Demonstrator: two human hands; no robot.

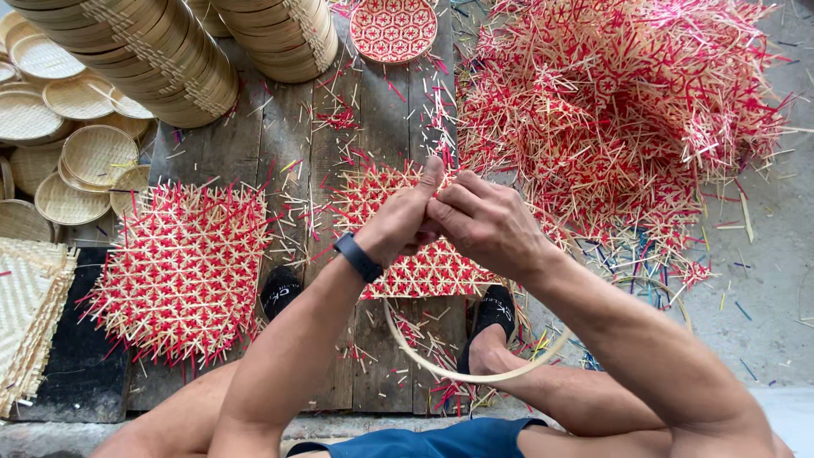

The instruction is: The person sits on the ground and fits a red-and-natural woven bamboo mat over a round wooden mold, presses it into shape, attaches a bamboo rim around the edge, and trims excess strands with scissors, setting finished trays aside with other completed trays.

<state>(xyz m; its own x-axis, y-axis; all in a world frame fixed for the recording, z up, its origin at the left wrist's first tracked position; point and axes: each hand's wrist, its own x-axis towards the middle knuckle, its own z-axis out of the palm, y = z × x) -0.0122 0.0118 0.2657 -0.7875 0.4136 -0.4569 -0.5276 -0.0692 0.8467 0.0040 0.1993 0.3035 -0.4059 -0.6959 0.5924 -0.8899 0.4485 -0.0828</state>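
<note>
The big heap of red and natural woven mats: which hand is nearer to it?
Right. The right hand lies just beside the heap; the left hand is further away, on the far side.

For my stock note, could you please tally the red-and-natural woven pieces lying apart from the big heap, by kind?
Flat square woven mats: 2, one lying loose and one under the hands
Finished round red-patterned tray: 1
Total: 3
The heap is too tangled to count.
</note>
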